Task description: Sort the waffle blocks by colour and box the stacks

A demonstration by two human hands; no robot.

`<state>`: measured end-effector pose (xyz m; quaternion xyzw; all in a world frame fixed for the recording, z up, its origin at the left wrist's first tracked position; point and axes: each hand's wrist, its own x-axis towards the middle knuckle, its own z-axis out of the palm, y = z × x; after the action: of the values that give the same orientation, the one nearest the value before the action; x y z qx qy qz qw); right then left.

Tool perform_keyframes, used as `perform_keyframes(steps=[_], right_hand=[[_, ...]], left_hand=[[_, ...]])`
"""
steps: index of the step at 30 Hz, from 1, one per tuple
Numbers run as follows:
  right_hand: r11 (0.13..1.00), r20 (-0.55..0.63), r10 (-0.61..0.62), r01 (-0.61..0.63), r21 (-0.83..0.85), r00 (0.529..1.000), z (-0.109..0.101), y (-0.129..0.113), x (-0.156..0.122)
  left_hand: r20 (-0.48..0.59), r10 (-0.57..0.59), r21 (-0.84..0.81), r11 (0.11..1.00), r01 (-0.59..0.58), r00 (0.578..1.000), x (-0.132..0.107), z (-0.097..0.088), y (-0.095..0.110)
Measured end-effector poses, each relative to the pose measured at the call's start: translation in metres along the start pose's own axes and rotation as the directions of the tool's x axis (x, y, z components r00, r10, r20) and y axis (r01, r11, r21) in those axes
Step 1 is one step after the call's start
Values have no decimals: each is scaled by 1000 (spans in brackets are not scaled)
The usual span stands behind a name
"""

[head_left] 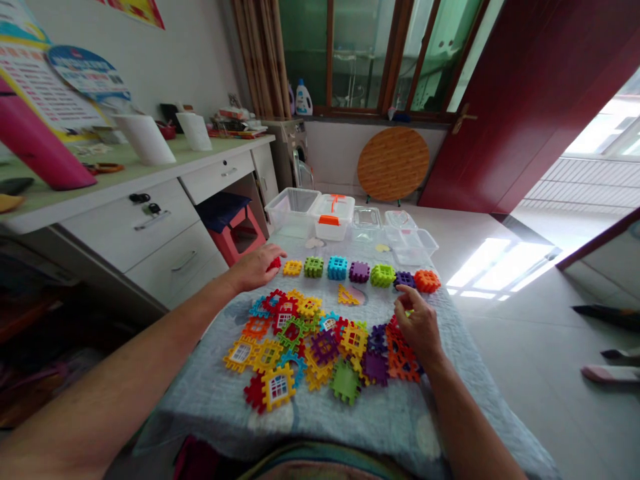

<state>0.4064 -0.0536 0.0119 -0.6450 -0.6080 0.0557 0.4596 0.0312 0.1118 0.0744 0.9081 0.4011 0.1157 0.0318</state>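
Observation:
My left hand (257, 265) reaches to the far left of a row of assembled toy cubes and closes round a red cube (274, 263). The row runs right from it: yellow cube (293, 268), green cube (314, 267), blue cube (337, 267), purple cube (359, 271), lime cube (383, 275), dark purple cube (404, 279), orange cube (427, 281). My right hand (417, 323) hovers over the right edge of a pile of flat interlocking tiles (310, 347), fingers pinched on a small greenish piece I can barely see. A yellow triangle tile (347, 296) lies between row and pile.
Everything lies on a pale blue cloth (210, 400) over a low table. Clear plastic boxes (293, 210) and lids (410, 243) stand at the far edge. A white desk with drawers (150, 227) is on the left, with a red stool (237, 233) under it. Tiled floor lies to the right.

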Motion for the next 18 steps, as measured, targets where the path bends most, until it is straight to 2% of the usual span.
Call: perform_keyframes(steps=[4,9,15,18], right_hand=[[1000,2,-8,8,-7,1000,1,0,-1],[1000,15,-21,22,-22,1000,2,1,-2],[1000,25,-22,22,-22,999,3,2,-2],[1000,26,-20,21,-21,999,3,1,-2]], left_hand=[[163,37,-125,992,-17,986,-27,9,31],[252,27,-191,981,23,967,-41,18,46],[247,-31,-292,951,105,968,-33,19,54],[228,-178,-216,950,228,957,-23,24,55]])
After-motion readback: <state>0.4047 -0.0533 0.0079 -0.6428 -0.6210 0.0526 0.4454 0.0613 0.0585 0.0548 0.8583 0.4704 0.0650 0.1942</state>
